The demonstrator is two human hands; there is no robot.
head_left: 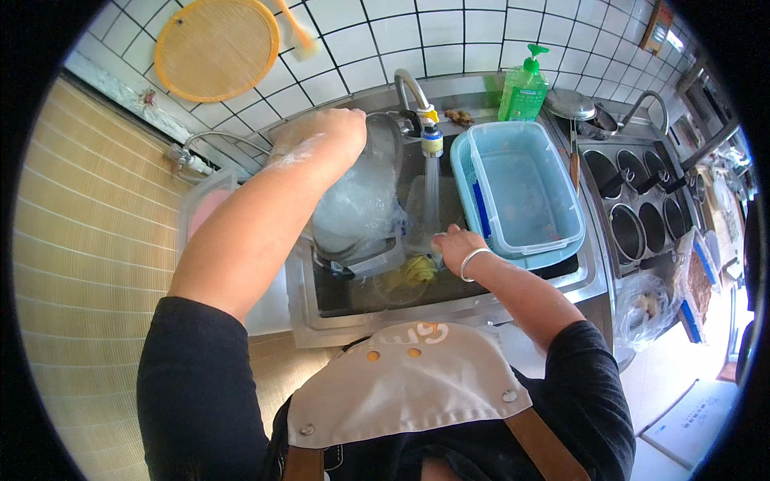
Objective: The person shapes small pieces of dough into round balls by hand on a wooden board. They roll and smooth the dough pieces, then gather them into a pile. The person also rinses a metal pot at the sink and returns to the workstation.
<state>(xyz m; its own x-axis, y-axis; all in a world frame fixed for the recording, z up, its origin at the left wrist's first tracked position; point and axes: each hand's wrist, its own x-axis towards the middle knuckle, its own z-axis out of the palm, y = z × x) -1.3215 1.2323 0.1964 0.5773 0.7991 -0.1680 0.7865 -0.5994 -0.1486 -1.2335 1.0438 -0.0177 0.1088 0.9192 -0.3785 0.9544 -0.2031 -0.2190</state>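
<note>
Foam marks the wrist of my left hand [328,135], raised at the rim of a large metal strainer [385,141] in the left part of the sink; its fingers are mostly hidden. Soapy foam and a clear plastic bag or film [358,210] lie over the strainer. Water runs from the faucet [431,141] into the sink. My right hand [457,245], with a bangle on the wrist, is closed around a small pale thing beside the stream, too hidden to name. A yellow-green scrubber or cloth [420,269] lies in the water just left of it.
A clear plastic bin [520,192] sits in a light-blue basket [460,162] at the sink's right. Behind stand a green pump bottle [522,93] and a brown lump [459,116]. Further right is a cooker with several round wells [628,231]. A clear tub [207,207] stands left.
</note>
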